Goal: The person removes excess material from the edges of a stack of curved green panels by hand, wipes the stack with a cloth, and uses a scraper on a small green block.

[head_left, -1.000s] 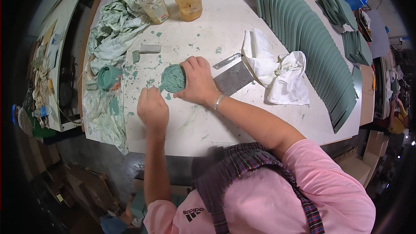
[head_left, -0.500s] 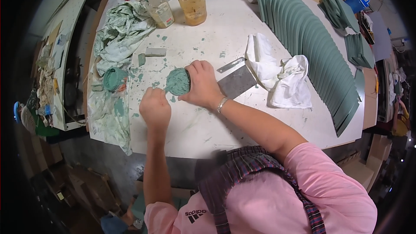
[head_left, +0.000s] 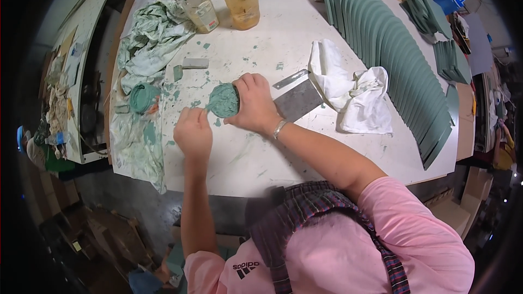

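A round pot of thick green paste (head_left: 224,100) stands on the white tabletop, its surface rough and lumpy. My right hand (head_left: 254,103) is wrapped round the pot's right side. At its left rim my left hand (head_left: 193,132) is closed in a fist on a thin, green-smeared tool, mostly hidden by the fingers; only a short bit shows at the paste. To the right of my right hand lie a flat grey metal scraper (head_left: 298,100) and a narrow metal strip (head_left: 290,79). A crumpled white cloth (head_left: 366,98) is beside them.
A long row of overlapping green slabs (head_left: 381,54) runs down the right side. At the back left are a green-stained cloth (head_left: 152,35), a glass jar (head_left: 200,11) and a yellowish bottle (head_left: 241,0). A small green pot (head_left: 143,98) and grey blocks (head_left: 195,63) sit left.
My left hand has shifted slightly left and up, away from the pot's rim, showing a little more of the tool. My right hand keeps its hold on the pot.
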Motion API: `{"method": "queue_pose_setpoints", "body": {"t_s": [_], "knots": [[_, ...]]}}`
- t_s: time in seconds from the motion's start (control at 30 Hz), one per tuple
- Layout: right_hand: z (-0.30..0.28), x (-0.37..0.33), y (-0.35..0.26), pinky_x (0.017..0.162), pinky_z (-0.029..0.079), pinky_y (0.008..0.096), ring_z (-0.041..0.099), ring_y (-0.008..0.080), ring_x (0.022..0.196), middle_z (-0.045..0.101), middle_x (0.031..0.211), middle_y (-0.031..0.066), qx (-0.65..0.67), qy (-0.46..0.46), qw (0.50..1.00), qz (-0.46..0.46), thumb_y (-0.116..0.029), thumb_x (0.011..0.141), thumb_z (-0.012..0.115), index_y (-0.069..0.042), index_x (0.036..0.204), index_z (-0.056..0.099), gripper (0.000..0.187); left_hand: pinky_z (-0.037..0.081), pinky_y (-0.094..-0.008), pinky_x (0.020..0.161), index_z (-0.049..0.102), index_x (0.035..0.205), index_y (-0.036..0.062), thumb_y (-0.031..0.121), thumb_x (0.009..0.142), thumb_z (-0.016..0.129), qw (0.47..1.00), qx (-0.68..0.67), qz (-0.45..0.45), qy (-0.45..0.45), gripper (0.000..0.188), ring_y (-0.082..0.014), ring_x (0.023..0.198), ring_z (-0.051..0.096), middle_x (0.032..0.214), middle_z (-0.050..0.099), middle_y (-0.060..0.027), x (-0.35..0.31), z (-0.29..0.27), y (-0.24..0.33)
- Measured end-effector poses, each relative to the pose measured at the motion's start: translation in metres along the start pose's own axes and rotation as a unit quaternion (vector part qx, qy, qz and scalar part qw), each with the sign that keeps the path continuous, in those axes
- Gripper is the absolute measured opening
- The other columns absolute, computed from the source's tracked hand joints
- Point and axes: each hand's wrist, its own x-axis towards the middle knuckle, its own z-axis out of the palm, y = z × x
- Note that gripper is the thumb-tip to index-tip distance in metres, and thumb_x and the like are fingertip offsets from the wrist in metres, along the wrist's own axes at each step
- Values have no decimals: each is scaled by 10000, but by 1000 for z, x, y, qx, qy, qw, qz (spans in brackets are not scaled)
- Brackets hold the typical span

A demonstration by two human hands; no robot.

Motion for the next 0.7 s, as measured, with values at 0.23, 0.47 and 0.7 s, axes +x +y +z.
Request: {"method": "queue_pose_setpoints", "body": {"t_s": [0.23, 0.47, 0.7], "knots": [[1, 0, 2, 1088, 373, 466, 462, 375, 1208, 536, 1209, 156, 2, 1, 1000, -3, -345, 547, 947, -15, 1208, 590, 821, 496, -441, 637, 652, 811, 79, 110, 869, 671, 992, 62, 94, -55, 69, -326, 758, 610, 814, 566, -99, -15, -2, 18], [0, 0, -1, 1090, 369, 468, 461, 377, 1211, 537, 1208, 152, 12, -10, 1000, 3, -337, 553, 947, -18, 1204, 591, 808, 472, -431, 591, 582, 714, 93, 68, 808, 655, 984, 87, 153, -14, 122, -306, 695, 583, 732, 527, -74, -9, -1, 13], [0, 1, -3, 1088, 369, 466, 462, 374, 1208, 539, 1207, 150, 10, -9, 1000, -6, -343, 542, 955, -22, 1200, 595, 817, 467, -434, 586, 609, 705, 93, 97, 803, 685, 991, 75, 112, -20, 124, -318, 669, 586, 715, 538, -81, -13, 1, 14]]}}
